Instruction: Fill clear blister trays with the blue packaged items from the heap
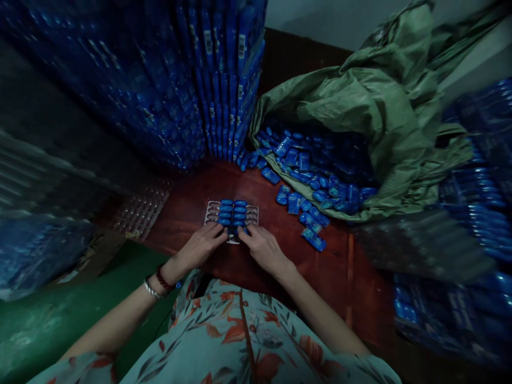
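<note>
A clear plastic tray (253,214) with oval hollows lies on the red-brown table in front of me. Small blue wrapped packets (239,209) fill its two middle columns, while the outer hollows hold none. At the tray's near left corner is my left hand (203,244), its thumb and fingers closed on a blue packet in the nearest row. My right hand (262,246) mirrors it at the near right, fingertips closed on another blue packet there. The fingers partly cover both packets and the tray's near edge.
An open green woven sack (384,106) spills loose blue packets (314,239) onto the table at right. Tall stacks of filled trays (224,80) rise behind. Empty clear trays (142,208) lie at left; more empty trays (424,242) and filled ones stand at right.
</note>
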A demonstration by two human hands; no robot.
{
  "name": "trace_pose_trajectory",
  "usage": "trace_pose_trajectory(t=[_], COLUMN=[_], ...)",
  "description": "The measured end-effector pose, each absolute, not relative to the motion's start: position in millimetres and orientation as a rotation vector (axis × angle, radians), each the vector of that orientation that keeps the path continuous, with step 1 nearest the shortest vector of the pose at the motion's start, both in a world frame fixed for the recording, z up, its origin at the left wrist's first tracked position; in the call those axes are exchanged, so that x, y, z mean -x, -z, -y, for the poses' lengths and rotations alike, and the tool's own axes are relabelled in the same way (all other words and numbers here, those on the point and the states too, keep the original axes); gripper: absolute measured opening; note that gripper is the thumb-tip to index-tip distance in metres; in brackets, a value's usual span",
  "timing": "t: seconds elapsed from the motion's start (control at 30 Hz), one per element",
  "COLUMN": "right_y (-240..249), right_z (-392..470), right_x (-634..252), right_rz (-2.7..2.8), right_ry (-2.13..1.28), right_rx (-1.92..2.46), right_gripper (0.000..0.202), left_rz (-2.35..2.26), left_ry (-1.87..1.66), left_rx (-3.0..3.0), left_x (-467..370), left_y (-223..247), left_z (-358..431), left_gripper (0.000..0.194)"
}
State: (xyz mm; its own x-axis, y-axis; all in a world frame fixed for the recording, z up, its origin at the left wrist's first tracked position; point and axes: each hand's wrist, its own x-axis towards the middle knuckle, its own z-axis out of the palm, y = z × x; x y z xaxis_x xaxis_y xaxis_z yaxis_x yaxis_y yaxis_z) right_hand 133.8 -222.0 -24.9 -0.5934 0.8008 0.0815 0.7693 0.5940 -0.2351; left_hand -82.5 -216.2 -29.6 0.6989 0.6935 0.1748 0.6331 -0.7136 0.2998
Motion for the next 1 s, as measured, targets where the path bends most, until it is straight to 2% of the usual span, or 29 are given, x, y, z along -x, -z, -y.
trace_pose_trajectory(t=[0.13, 0.3, 0.4, 0.5, 0.6, 0.7, 0.83, 1.0], right_y=[10.5, 17.7, 27.6, 30.9, 25.7, 19.1, 23.3, 43.9], right_z=[221.4, 225.8, 212.4, 180.9, 152.7, 150.8, 186.1, 235.2], right_x=[-117.8, -140.2, -175.4, -208.6, -225.2, -227.3, -230.7, -251.5], right_rz=[2.749, 2.618, 2.245, 1.869, 1.925, 2.127, 2.026, 1.906], right_ry=[-0.267, -0.310, -0.226, -0.114, -0.182, -0.286, -0.365, -0.436], right_rx=[1.346, 1.414, 1.729, 2.109, 2.297, 2.328, 2.403, 2.088], right_gripper=[0.031, 0.032, 0.031, 0.037, 0.044, 0.039, 0.035, 0.042], left_rz=[-1.159, -1.399, -1.428, -1.191, -1.065, -1.321, -1.549, -1.610], left_ry=[-0.428, -0.559, -0.680, -0.774, -0.662, -0.475, -0.270, -0.236], left_rx=[-2.722, -2.699, -2.632, -2.611, -2.554, -2.446, -2.328, -2.349], left_x=[73.0, 77.8, 70.1, 34.0, -27.9, -89.6, -134.4, -144.3], left_y=[34.3, 44.2, 40.4, 32.1, 27.7, 30.8, 41.3, 50.0], left_z=[220.6, 233.6, 239.5, 233.8, 210.9, 176.7, 141.2, 143.9], left_gripper=[0.032, 0.044, 0.049, 0.049, 0.054, 0.060, 0.055, 0.046])
